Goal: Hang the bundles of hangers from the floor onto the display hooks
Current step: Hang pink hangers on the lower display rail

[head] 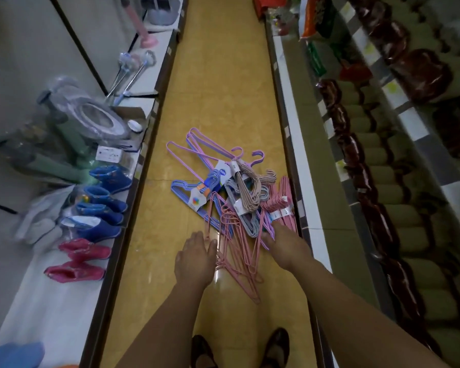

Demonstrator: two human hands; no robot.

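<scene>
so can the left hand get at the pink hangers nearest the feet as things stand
Probably yes. The left hand already hangs right beside the loose pink hangers on the floor, fingers next to the wires, with nothing lying between; whether it touches them is unclear.

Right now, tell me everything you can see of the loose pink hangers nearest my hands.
The pink hangers are thin, wire-like, seemingly coated, and lie flat on the yellow floor in a tangled fan at the near edge of the hanger pile. Their triangular frames overlap, several corners pointing toward the person's feet. No label or band shows on them. The left hand rests at their left edge, fingers reaching among the wires; the right hand meets their right side. A firm grip cannot be told.
</scene>
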